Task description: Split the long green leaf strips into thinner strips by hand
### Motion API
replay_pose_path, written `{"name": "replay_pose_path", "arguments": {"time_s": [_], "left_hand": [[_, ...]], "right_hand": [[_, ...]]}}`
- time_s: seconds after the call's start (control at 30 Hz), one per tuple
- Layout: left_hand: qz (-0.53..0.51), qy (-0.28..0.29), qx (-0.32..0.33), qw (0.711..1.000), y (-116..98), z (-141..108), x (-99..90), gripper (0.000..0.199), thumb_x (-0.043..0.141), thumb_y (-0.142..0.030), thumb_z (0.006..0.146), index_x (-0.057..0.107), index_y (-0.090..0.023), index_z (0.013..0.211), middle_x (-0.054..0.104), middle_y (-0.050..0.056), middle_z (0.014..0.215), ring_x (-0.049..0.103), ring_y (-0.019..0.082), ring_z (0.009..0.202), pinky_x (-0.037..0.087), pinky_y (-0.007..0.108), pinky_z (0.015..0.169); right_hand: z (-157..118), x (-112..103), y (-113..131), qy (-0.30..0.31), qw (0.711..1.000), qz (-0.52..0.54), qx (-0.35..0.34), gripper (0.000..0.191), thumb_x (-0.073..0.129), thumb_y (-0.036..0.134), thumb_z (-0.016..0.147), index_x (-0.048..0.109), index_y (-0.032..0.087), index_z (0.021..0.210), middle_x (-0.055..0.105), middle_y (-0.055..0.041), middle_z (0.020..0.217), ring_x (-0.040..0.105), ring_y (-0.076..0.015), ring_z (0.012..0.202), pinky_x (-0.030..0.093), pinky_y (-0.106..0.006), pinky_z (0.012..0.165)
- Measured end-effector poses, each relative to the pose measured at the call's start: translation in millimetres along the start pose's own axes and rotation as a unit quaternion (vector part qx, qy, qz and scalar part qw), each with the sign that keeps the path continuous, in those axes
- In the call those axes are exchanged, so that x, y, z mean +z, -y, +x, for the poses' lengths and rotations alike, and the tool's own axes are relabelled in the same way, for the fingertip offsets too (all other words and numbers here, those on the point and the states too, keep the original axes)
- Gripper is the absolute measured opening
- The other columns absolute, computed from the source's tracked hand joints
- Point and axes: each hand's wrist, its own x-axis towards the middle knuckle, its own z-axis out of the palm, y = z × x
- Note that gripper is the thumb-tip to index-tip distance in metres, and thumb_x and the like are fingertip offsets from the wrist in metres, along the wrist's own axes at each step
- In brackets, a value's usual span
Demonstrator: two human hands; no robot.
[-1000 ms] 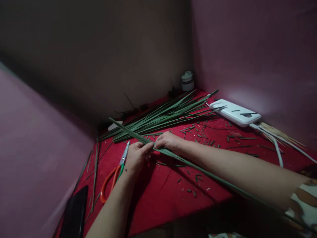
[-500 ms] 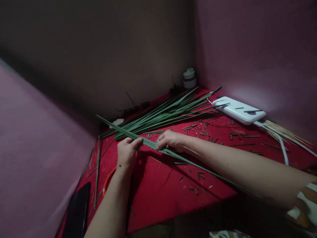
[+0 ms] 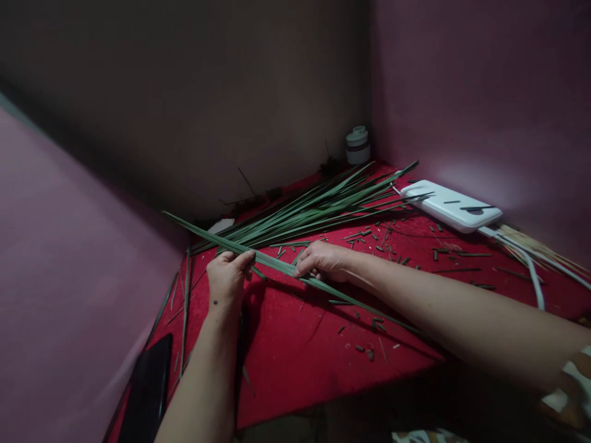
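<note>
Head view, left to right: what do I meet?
Black flat slab, left hand, right hand, white lidded jar, white device with cable. Held green leaf strips span several places, so left out.

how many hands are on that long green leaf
2: the left hand pinches the long green leaf nearer its upper-left tip, and the right hand grips it further right, in front of the leaf pile.

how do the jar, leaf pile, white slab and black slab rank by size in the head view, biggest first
1. leaf pile
2. white slab and black slab: unsure, the black one is nearer the camera and cut off
3. jar
</note>
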Motion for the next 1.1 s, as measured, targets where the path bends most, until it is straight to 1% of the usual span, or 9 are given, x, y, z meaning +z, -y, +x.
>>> {"name": "replay_pose_path", "arguments": {"time_s": [0.17, 0.27, 0.37, 0.57, 0.73, 0.83, 0.93, 1.0, 1.1], "left_hand": [[-0.005, -0.013, 0.016, 1.000, -1, 3, -5.8, 0.021, 0.074, -0.025, 0.054, 0.055, -0.014, 0.053, 0.056, -0.003, 0.044, 0.047, 0.009, 0.036, 0.035, 0.020, 0.033], [0.002, -0.025, 0.026, 0.999, -3, 4, -9.8, 0.020, 0.073, -0.025, 0.055, 0.056, -0.014, 0.053, 0.056, -0.003, 0.044, 0.047, 0.009, 0.035, 0.035, 0.020, 0.033], [0.009, -0.037, 0.037, 0.999, -3, 7, -13.5, 0.018, 0.073, -0.024, 0.055, 0.058, -0.013, 0.054, 0.057, -0.003, 0.044, 0.047, 0.008, 0.035, 0.034, 0.020, 0.033], [0.006, -0.052, 0.049, 0.997, 1, 15, -19.7, 0.019, 0.073, -0.023, 0.053, 0.057, -0.013, 0.053, 0.055, -0.003, 0.042, 0.046, 0.009, 0.033, 0.034, 0.020, 0.031], [-0.014, -0.056, 0.050, 0.997, 3, 19, -22.5, 0.020, 0.073, -0.024, 0.052, 0.055, -0.014, 0.052, 0.056, -0.004, 0.044, 0.045, 0.009, 0.032, 0.033, 0.021, 0.030], [-0.030, -0.050, 0.048, 0.997, 4, 20, -23.4, 0.023, 0.072, -0.023, 0.052, 0.051, -0.015, 0.050, 0.053, -0.005, 0.042, 0.044, 0.008, 0.031, 0.031, 0.020, 0.029], [-0.056, -0.042, 0.042, 0.997, 4, 21, -25.0, 0.027, 0.072, -0.021, 0.051, 0.046, -0.017, 0.050, 0.049, -0.007, 0.041, 0.041, 0.006, 0.030, 0.030, 0.019, 0.029], [-0.081, -0.033, 0.035, 0.996, 5, 22, -26.1, 0.028, 0.071, -0.021, 0.052, 0.043, -0.018, 0.052, 0.048, -0.008, 0.043, 0.039, 0.006, 0.031, 0.031, 0.019, 0.030], [-0.113, -0.017, 0.022, 0.993, 6, 23, -26.9, 0.029, 0.070, -0.022, 0.052, 0.042, -0.018, 0.055, 0.049, -0.008, 0.046, 0.038, 0.005, 0.033, 0.033, 0.019, 0.031]], "right_hand": [[-2, 1, 2, 0.012, 1.000, -0.009, 0.003, 0.023, 0.071, 0.021, 0.057, 0.051, 0.013, 0.049, 0.040, 0.0068, 0.035, 0.031, -0.0040, 0.033, 0.022, -0.019, 0.033], [-4, 1, 3, 0.035, 0.999, -0.016, 0.022, 0.026, 0.071, 0.022, 0.058, 0.048, 0.015, 0.047, 0.040, 0.0065, 0.033, 0.033, -0.0057, 0.030, 0.026, -0.020, 0.031], [-6, -1, 5, 0.065, 0.997, -0.016, 0.039, 0.024, 0.070, 0.021, 0.058, 0.049, 0.015, 0.049, 0.041, 0.0070, 0.033, 0.034, -0.0065, 0.029, 0.031, -0.020, 0.030], [-8, -4, 7, 0.094, 0.993, -0.038, 0.068, 0.017, 0.069, 0.018, 0.055, 0.053, 0.014, 0.053, 0.045, 0.0057, 0.035, 0.040, -0.0071, 0.030, 0.036, -0.019, 0.031], [-8, -4, 8, 0.083, 0.990, -0.075, 0.090, 0.017, 0.066, 0.016, 0.055, 0.050, 0.015, 0.054, 0.045, 0.0067, 0.034, 0.039, -0.0069, 0.029, 0.032, -0.017, 0.029], [-11, -4, 9, 0.086, 0.989, -0.082, 0.089, 0.018, 0.064, 0.015, 0.054, 0.046, 0.016, 0.053, 0.041, 0.0086, 0.033, 0.036, -0.0059, 0.028, 0.029, -0.017, 0.028], [-15, -4, 12, 0.090, 0.988, -0.088, 0.095, 0.016, 0.062, 0.013, 0.054, 0.047, 0.016, 0.054, 0.041, 0.0092, 0.034, 0.034, -0.0051, 0.027, 0.025, -0.016, 0.027], [-16, -5, 13, 0.094, 0.986, -0.095, 0.099, 0.014, 0.062, 0.013, 0.055, 0.048, 0.016, 0.055, 0.043, 0.0087, 0.034, 0.035, -0.0052, 0.027, 0.025, -0.016, 0.027], [-14, -7, 12, 0.094, 0.987, -0.094, 0.094, 0.018, 0.064, 0.015, 0.056, 0.046, 0.016, 0.054, 0.044, 0.0082, 0.035, 0.036, -0.0059, 0.027, 0.025, -0.016, 0.027]]}}
